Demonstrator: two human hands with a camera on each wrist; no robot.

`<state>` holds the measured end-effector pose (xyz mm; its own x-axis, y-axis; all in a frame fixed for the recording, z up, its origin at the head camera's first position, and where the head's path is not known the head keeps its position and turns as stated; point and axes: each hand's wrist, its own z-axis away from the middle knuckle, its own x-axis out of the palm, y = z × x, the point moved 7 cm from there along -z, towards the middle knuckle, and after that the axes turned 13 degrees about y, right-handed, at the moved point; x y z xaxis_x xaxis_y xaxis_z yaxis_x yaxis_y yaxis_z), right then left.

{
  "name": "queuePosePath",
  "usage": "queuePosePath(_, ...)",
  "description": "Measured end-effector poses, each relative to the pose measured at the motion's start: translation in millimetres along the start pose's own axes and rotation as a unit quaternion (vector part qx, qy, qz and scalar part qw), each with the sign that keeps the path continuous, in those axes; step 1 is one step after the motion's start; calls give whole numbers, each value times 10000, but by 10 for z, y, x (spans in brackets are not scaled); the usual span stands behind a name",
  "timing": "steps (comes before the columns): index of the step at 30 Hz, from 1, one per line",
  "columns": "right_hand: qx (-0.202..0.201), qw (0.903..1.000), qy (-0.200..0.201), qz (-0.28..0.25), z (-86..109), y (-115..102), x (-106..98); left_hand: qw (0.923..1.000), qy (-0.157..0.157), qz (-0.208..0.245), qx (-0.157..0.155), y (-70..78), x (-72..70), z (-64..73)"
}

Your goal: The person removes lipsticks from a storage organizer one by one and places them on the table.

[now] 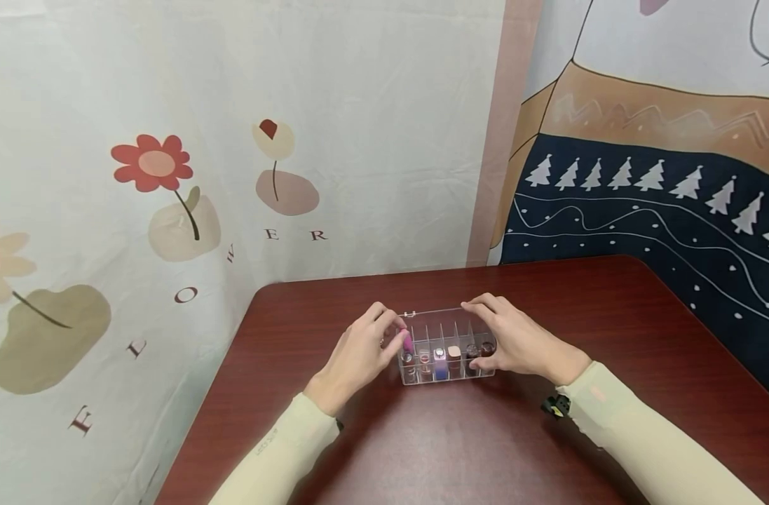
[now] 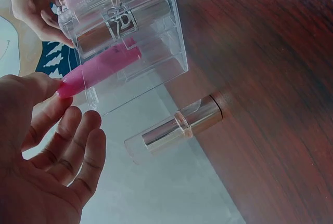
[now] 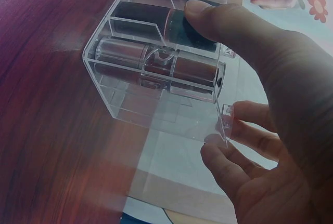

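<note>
A clear divided lipstick organizer (image 1: pixel 448 379) stands on the table with several lipsticks in its compartments. My left hand (image 1: pixel 363 348) is at its left end, thumb and forefinger pinching the top of a pink lipstick tube (image 2: pixel 99 70). The tube's lower part is inside an end compartment. At the opposite end, my right hand (image 1: pixel 516 341) holds the organizer, thumb on the near side and fingers at the far edge. Under that thumb lies a dark lipstick (image 3: pixel 140 20), beside a clear-and-dark lipstick tube (image 3: pixel 156 65). A purple-blue tube (image 1: pixel 440 365) sits near the middle.
A gold lipstick with a clear cap (image 2: pixel 182 125) stands on the table just beyond my left hand, outside the organizer. The reddish-brown table (image 1: pixel 447 449) reaches back to a flower-printed cloth (image 1: pixel 371 140). A dark tree-patterned cloth (image 1: pixel 611 210) hangs at the right.
</note>
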<state>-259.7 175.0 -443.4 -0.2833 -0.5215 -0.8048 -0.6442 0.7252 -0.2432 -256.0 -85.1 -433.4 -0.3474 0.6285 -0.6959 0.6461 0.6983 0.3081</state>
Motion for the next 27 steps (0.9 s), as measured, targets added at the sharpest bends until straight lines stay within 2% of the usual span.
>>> queuePosePath(11,-55,10000,24,9,-3,-16,-3,10000,80,4,32,10,-42,-10)
queuePosePath(27,-134,9998,121,-7,0,-40,-26,9992,146,363,-23,36,-108,-24)
